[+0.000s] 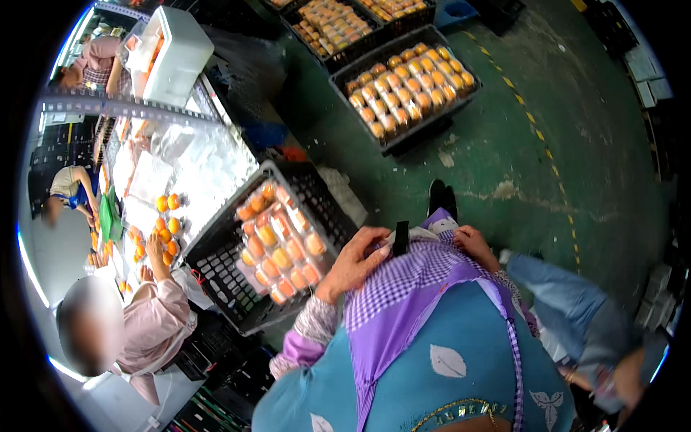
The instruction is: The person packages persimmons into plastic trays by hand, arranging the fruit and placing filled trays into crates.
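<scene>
My left hand (353, 264) rests against the front of a purple checked apron (394, 275), its fingers bent near a black strip (400, 238). Whether it grips the cloth is hard to see. On the apron's other side, my right hand (476, 245) is at the hem with curled fingers, partly covered by fabric. Whitish cloth (426, 234) shows between the hands. Just left of my left hand stands a black plastic crate (221, 278), which holds clear-wrapped packs of orange round fruit (280, 248).
Ahead on the green floor (507, 162) sits a black crate (356, 110) of packed fruit, with more crates behind. At left, co-workers (162, 313) handle loose fruit at a bright table (210, 162) bearing a white foam box (186, 59). Another person's jeans (561, 302) are close at right.
</scene>
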`<state>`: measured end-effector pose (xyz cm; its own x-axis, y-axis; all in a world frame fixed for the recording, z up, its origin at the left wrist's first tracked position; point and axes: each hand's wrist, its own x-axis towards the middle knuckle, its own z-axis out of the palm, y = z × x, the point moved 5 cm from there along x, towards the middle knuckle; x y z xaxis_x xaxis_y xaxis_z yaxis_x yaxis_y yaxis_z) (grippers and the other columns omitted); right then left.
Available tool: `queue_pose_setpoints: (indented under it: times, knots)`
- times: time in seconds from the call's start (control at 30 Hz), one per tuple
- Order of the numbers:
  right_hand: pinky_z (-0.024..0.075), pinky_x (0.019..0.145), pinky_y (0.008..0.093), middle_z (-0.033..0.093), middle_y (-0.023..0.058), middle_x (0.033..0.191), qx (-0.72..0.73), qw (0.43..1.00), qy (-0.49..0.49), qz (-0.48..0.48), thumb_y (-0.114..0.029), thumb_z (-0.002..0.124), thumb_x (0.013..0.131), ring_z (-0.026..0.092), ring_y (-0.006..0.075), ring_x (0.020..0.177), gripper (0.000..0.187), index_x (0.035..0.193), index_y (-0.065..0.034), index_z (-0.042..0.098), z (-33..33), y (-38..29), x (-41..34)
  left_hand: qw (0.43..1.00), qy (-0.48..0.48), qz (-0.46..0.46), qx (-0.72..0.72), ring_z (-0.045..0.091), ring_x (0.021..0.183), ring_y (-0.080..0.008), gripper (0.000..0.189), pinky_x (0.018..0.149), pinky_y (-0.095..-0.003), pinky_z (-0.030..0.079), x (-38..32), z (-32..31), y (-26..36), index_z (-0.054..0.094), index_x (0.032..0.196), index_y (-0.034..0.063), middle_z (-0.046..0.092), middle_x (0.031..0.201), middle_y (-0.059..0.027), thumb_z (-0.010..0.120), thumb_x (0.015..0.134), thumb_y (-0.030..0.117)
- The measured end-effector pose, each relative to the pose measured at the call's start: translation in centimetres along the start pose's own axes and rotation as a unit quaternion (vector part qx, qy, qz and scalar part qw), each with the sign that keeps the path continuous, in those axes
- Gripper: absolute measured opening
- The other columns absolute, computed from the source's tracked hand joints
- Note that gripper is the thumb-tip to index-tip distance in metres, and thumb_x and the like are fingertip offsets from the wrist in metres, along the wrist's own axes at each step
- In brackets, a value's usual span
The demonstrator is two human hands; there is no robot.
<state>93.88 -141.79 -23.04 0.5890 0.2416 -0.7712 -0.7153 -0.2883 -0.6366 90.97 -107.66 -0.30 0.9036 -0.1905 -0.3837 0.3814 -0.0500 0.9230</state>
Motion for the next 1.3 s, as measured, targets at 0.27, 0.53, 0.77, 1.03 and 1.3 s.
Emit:
queue_pose_setpoints:
  times: [0.27, 0.53, 0.77, 1.03, 1.3]
  knots:
    - [0.0508, 0.063, 0.0339, 0.066, 0.0062, 0.074, -0.217, 0.961, 0.003, -0.172, -0.013, 0.060, 0.086, 0.062, 0.0155, 0.067, 0.010, 0.083, -0.0036, 0.063, -10.7, -18.7, 18.5, 0.935, 0.242, -0.079, 0.247, 0.056, 0.106, -0.0393, 0.034, 0.091, -0.0426, 0.047, 0.8, 0.2, 1.9, 0.056, 0.119, -0.0006, 0.055, 0.113, -0.0196, 0.062, 0.090, 0.016]
    - [0.0474, 0.061, 0.0386, 0.061, 0.0108, 0.067, -0.310, 0.924, 0.019, -0.224, -0.024, 0.057, 0.086, 0.058, 0.0248, 0.065, 0.024, 0.077, -0.0021, 0.064, -3.0, -30.3, 28.7, 0.932, 0.311, -0.119, 0.145, 0.059, 0.105, -0.0314, 0.034, 0.087, -0.0380, 0.050, 0.2, -2.7, 0.9, 0.056, 0.120, -0.0016, 0.054, 0.115, -0.0172, 0.063, 0.091, 0.013]
    - [0.0426, 0.049, 0.0360, 0.051, 0.0074, 0.053, -0.351, 0.854, -0.230, -0.307, -0.023, 0.059, 0.084, 0.050, 0.0147, 0.049, 0.027, 0.066, -0.0025, 0.060, 17.2, -33.1, 27.6, 0.919, 0.350, -0.080, -0.164, 0.048, 0.125, -0.0226, 0.042, 0.108, -0.0347, 0.034, -1.2, -4.0, -4.0, 0.050, 0.135, 0.0055, 0.051, 0.133, -0.0125, 0.046, 0.102, 0.031]
    - [0.0526, 0.060, 0.0336, 0.070, 0.0085, 0.076, -0.533, 0.757, -0.287, -0.245, -0.024, 0.065, 0.083, 0.066, 0.0176, 0.064, 0.023, 0.088, -0.0024, 0.070, 27.2, -36.6, 29.6, 0.933, 0.339, -0.032, 0.117, 0.037, 0.135, -0.0271, 0.048, 0.112, -0.0348, 0.029, -0.4, -11.0, 5.3, 0.044, 0.139, 0.0069, 0.041, 0.141, -0.0130, 0.049, 0.098, 0.031]
    - [0.0512, 0.071, 0.0503, 0.066, 0.0283, 0.092, -0.733, 0.554, -0.261, -0.296, -0.031, 0.056, 0.082, 0.065, 0.0434, 0.084, 0.036, 0.087, 0.0014, 0.071, 21.3, -40.8, 45.1, 0.892, 0.422, -0.126, 0.101, 0.053, 0.117, -0.0357, 0.043, 0.099, -0.0402, 0.042, 5.0, -24.3, 8.9, 0.051, 0.132, 0.0059, 0.051, 0.126, -0.0189, 0.044, 0.102, 0.036]
